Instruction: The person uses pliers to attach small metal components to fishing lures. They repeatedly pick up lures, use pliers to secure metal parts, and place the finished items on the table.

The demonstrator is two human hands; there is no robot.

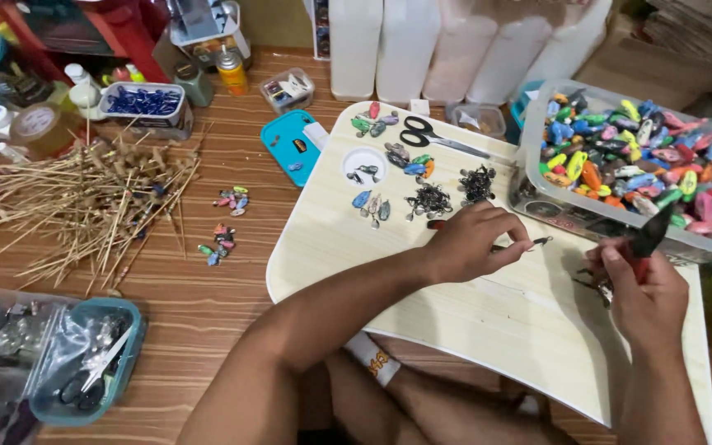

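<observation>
1. Pinching a small dark metal hook piece [537, 242] between thumb and forefinger, the left hand [475, 243] has its fingers drawn narrow around it; the piece is thin and wiry and sticks out just past the fingertips.
2. Just right of that, the right hand [648, 288] is curled tight around a pair of red-handled pliers [646, 239], whose dark pointed nose rises above the knuckles. A tangle of small metal bits sits at the base of its fingers; what they are is too small to tell.
3. Under both hands lies a pale wood-grain lap table [471, 330] with rounded corners and a smooth surface.
4. Just beyond the left fingertips lie two heaps of dark treble hooks [428, 200], spiky and wiry, and near them a few small fish-shaped lures [371, 204], glossy and painted.
5. Farther out on the same table lie black-handled scissors [422, 132] and a round recess [364, 167] with a few small hooks in it.
6. Beyond the right fingers, touching the table's edge, stands a clear plastic tub [537, 185] heaped with bright lure bodies [636, 152] in many colours.
7. Well to the left of the hands, on the brown wooden floor [208, 305], sprawls a pile of thin bamboo sticks [84, 206].
</observation>
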